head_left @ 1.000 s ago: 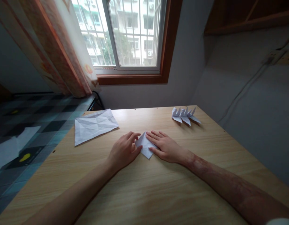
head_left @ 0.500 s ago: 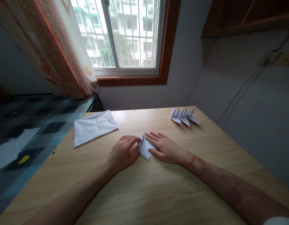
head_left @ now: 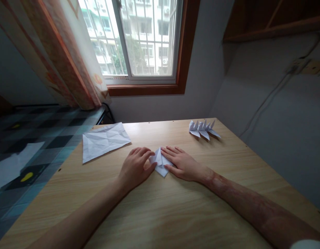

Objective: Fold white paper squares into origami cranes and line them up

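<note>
Both hands flat on wooden table, pressing small folded white paper between them: left hand fingertips on its left flap, right hand open, fingers on its right side. Creased paper sheet far left, row of folded paper pieces far right.

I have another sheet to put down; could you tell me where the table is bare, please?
The near table, between and beside the forearms, is bare. A smaller patch lies at the far edge between the creased sheet and the folded pieces. Crowded: the middle, where the left hand and right hand touch the small folded paper.
</note>
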Motion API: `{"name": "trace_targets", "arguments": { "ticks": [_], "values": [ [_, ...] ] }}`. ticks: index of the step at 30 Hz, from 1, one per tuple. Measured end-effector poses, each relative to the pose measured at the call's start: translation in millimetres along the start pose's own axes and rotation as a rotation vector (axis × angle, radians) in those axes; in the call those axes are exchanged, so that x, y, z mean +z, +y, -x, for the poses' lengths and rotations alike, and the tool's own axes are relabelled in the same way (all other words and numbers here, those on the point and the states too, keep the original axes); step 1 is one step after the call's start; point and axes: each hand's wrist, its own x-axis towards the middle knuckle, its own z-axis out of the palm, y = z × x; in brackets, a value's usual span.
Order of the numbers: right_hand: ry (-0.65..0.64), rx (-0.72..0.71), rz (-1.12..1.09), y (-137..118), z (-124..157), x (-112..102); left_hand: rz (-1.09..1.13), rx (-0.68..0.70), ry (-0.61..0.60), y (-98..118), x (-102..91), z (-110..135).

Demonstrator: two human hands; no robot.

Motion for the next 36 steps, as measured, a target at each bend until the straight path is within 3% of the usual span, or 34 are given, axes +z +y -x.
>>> {"name": "trace_targets", "arguments": {
  "ticks": [9, 17, 23, 36],
  "values": [
    [0.043, -0.016, -0.031, 2, 0, 4, 0.164, 0.190, -0.189, -7, 4.9, -3],
    [0.017, -0.077, -0.040, 6, 0, 5, 0.163, 0.195, -0.160, -3, 1.1, -2],
    [0.111, -0.109, -0.086, 8, -4, 8, 0.279, 0.194, -0.157, -4, 4.5, 0],
    [0.219, -0.009, 0.009, -1, -4, 4, 0.227, 0.247, -0.276, 7, -8.0, -4]
  ]
}}
